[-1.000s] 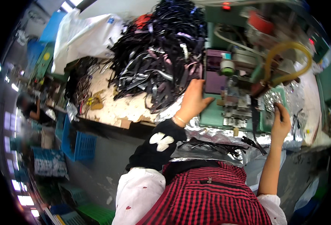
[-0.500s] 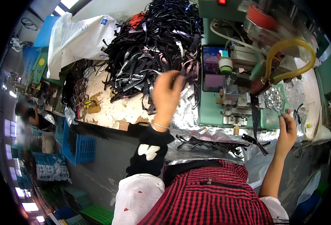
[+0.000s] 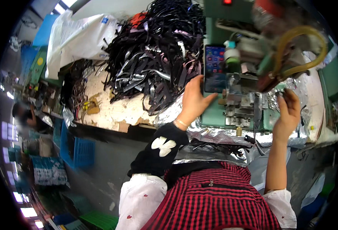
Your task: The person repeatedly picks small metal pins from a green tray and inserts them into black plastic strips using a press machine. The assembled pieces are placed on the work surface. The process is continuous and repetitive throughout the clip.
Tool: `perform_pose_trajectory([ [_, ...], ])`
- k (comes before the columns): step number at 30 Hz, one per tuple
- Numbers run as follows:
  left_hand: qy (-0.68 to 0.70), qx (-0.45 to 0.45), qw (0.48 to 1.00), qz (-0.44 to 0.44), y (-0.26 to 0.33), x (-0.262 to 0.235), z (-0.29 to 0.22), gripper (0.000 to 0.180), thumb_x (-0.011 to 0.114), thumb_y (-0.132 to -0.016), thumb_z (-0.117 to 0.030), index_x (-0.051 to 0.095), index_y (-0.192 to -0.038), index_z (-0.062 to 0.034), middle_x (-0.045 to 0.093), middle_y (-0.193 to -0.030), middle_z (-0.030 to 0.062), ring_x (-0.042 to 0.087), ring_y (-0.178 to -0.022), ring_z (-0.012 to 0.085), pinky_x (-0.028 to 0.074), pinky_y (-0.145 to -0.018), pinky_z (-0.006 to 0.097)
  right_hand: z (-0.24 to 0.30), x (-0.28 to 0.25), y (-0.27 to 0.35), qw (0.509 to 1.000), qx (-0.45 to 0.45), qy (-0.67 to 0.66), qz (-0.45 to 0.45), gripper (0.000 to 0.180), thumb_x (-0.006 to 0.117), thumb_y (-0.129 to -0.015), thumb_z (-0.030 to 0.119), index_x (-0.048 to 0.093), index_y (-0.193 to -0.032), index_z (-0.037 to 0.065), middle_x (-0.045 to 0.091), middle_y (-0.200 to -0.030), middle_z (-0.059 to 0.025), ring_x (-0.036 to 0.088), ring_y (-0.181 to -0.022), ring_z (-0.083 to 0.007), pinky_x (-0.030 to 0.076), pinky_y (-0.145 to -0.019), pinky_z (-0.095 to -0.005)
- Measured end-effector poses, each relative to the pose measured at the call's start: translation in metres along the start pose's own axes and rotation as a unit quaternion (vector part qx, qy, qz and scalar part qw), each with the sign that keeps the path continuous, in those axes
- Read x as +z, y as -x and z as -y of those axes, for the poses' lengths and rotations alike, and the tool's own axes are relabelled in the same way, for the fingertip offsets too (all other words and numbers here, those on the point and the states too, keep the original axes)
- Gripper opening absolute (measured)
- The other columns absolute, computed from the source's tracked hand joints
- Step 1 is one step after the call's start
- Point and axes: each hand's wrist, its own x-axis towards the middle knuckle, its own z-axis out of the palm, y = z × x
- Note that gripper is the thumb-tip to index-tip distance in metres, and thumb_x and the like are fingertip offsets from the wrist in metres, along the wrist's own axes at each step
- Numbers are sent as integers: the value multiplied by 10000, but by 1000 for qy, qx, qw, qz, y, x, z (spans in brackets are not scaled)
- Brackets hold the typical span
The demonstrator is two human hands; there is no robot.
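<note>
W/ 12 o'clock being taken as straight ahead of the checked apron [image 3: 211,199], the L hand [image 3: 194,97] is being held just short of 12, thumb & fingers well apart, nothing visible in its grip; it's being placed at the L edge of the green machine bed [image 3: 212,115], prob. for support. Contact w/ the phone [image 3: 215,67], which is being propped or laid there at 12, can't be told. R hand [image 3: 289,107] is being held btwn 1 & 2, fingertips curled close to thumb by the metal bits [image 3: 272,101]; whether they're shut on a bit can't be told. Those bits are being kept at 1, prob. b/c it's the R hand's side. The dark strap [image 3: 257,113] is being left hanging over the bed's front, nr 1, beside the metal fixture [image 3: 236,100], prob. so its end stays clear. The strap pile [image 3: 157,57] is being kept approx. 11, prob. for easy L-hand reach. Silver sheeting [image 3: 199,132] is being spread along the near edge, maybe to protect the tabletop.
</note>
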Motion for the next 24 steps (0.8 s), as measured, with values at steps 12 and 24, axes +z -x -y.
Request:
perform_pose_trajectory([
  [12,-9,-33,994,-102,-2,-34,-28,921,953,-640,-315,483,-1360,13,592,-1200,181,606,-1093,307,503,-939,404,-26,-80,21,997,66,31,-29,196,657,-952,11,661,-1144,-25,697,-1096,-75,646,-1018,-134,474,-961,-271],
  [24,118,-127,976,-134,-46,-108,47,148,770,-896,-121,700,-905,9,710,-825,45,605,-683,99,458,-598,248,18,-35,31,998,25,59,22,223,727,-855,17,706,-1077,2,708,-1017,-55,653,-944,-120,501,-860,-284],
])
